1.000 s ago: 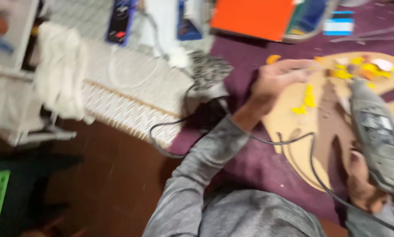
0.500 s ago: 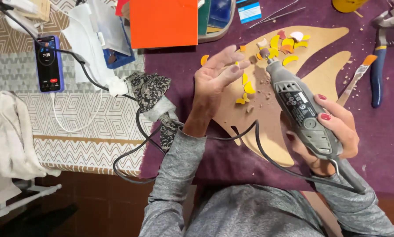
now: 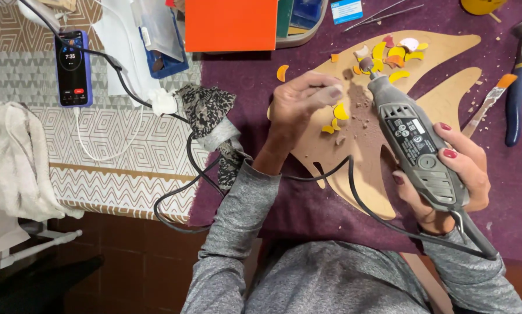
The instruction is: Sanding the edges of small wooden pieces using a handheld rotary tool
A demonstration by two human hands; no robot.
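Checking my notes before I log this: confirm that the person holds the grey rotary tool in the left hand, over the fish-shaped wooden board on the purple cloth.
Not quite. The head view shows the grey rotary tool gripped in the right hand, not the left. The left hand pinches a small piece above the fish-shaped wooden board on the purple cloth.

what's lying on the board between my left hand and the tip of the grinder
In the head view, between the left hand and the rotary tool tip lie small yellow curved pieces and brown dust on the wooden cutout.
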